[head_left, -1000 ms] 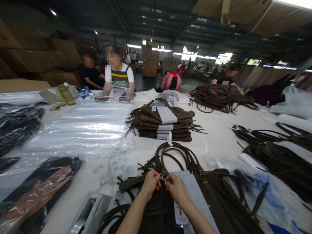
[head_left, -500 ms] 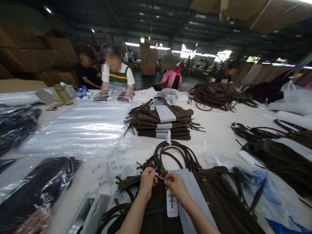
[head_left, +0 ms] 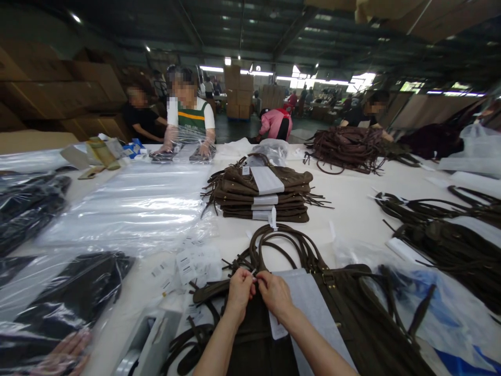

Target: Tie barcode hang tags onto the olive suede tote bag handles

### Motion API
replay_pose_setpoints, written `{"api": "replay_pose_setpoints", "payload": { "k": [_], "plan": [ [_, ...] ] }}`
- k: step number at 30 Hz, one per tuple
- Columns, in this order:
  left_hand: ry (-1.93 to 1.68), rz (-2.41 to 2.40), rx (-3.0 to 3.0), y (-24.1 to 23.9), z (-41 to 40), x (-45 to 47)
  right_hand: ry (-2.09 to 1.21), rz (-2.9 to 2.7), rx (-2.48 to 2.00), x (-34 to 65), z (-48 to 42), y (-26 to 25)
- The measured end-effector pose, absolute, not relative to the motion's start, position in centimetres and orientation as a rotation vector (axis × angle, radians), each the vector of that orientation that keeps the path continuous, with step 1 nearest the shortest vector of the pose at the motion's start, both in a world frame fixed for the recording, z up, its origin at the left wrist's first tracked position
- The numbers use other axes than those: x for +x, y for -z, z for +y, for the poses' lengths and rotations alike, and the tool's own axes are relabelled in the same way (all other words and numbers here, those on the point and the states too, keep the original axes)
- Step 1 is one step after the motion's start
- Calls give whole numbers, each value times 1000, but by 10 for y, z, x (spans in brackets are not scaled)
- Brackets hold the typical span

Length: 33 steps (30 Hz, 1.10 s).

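Note:
A dark brown handbag [head_left: 364, 318] lies in front of me with its looped handles [head_left: 311, 250] pointing away. My left hand [head_left: 239, 295] and my right hand [head_left: 276, 296] come together near the base of a handle. Both pinch a thin whitish tag string [head_left: 254, 272], mostly covered by my fingers. Under my right hand, a white hang tag [head_left: 277, 330] is partly hidden. A pale paper sheet [head_left: 313, 303] rests across the bag.
Stacked brown bags [head_left: 266, 190] stand ahead. Clear plastic sleeves [head_left: 125, 203] lie left, near barcode stickers [head_left: 198, 261] and a grey dispenser [head_left: 151, 334]. A hand [head_left: 68, 350] touches a wrapped bag at lower left. More bags [head_left: 450, 245] lie right. A co-worker [head_left: 191, 117] stands opposite.
My hands have drawn together, narrowing the gap over the string. The right hand has shifted over the hang tag, hiding most of it.

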<state>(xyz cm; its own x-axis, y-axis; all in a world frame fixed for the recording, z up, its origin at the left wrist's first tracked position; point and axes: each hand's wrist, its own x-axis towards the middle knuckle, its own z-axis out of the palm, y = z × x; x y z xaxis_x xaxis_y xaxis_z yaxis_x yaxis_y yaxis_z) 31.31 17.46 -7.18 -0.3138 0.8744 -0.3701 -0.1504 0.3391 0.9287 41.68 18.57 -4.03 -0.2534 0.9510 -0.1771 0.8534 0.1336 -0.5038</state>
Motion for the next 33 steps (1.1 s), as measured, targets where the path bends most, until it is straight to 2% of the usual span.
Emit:
{"api": "replay_pose_setpoints", "payload": {
  "k": [15,33],
  "plan": [
    [-1186,1509,683,77,175,312,-875,-2271,-1725,420,194,44],
    [-1135,1490,738,75,173,313,-840,-2161,-1804,419,191,52]
  ]
}}
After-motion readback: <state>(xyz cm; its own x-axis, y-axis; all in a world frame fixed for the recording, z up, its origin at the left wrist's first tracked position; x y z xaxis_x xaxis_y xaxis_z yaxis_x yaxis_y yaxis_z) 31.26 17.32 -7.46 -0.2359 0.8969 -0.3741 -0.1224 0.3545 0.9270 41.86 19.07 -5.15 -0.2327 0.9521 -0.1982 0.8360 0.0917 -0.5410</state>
